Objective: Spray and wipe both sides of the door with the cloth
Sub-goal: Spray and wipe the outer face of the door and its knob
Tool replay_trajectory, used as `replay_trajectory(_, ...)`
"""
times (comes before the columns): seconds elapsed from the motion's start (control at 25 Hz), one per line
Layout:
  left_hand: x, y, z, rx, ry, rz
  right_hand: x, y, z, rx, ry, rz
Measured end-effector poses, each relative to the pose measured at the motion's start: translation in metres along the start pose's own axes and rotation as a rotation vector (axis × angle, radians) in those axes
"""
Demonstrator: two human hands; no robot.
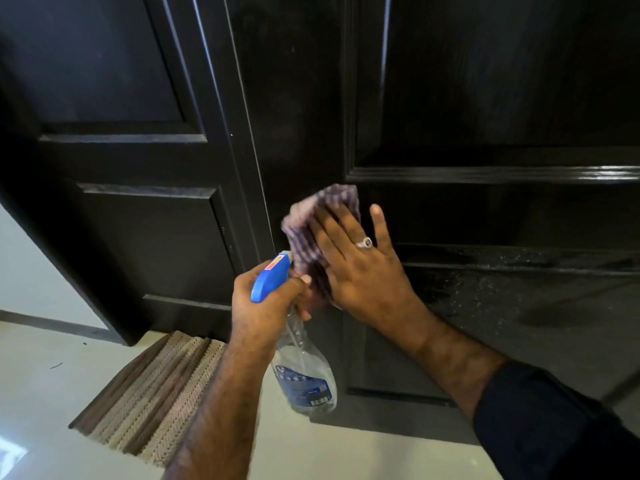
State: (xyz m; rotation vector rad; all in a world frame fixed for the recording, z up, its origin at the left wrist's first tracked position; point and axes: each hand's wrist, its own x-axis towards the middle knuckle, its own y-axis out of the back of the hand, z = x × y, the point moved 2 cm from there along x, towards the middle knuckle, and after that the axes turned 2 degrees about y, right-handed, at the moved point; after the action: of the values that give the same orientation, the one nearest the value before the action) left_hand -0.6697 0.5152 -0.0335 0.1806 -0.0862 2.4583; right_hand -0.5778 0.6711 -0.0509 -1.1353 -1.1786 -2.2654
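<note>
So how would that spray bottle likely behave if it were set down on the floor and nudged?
The spray bottle, gripped at the neck by the left hand, looks like clear thin plastic with little liquid visible, so it is probably light. Being tall and narrow with a blue trigger head on top, it may tip easily. If wet, its smooth wall could be slippery.

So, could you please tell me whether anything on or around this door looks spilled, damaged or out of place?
Nothing looks damaged. Fine droplets speckle the door right of the cloth, unwiped. The floor mat lies askew.
</note>
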Motion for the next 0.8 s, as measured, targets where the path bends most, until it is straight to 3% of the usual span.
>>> replay_trajectory(0.08,-0.004,-0.003,0.001,0.015,0.001,0.009,0.011,-0.008,-0.016,0.062,0.004,-0.036)
replay_trajectory(0.24,0.000,-0.003,-0.007,-0.014,-0.009,-0.022,-0.065,-0.022,0.004,-0.026,0.133,-0.139)
replay_trajectory(0.44,-0.002,-0.020,-0.029,-0.020,0.005,-0.048,-0.089,-0.019,0.018,-0.016,-0.029,-0.123)
replay_trajectory(0.56,0.003,-0.032,-0.044,-0.013,-0.009,-0.044,-0.085,-0.035,0.004,0.084,-0.011,-0.101)
replay_trajectory(0.68,0.012,-0.051,-0.044,-0.005,-0.017,-0.116,-0.107,-0.031,0.035,0.056,0.002,-0.075)
replay_trajectory(0.8,0.026,-0.080,-0.043,-0.041,-0.013,-0.215,-0.159,-0.010,0.090,0.015,-0.146,-0.047)
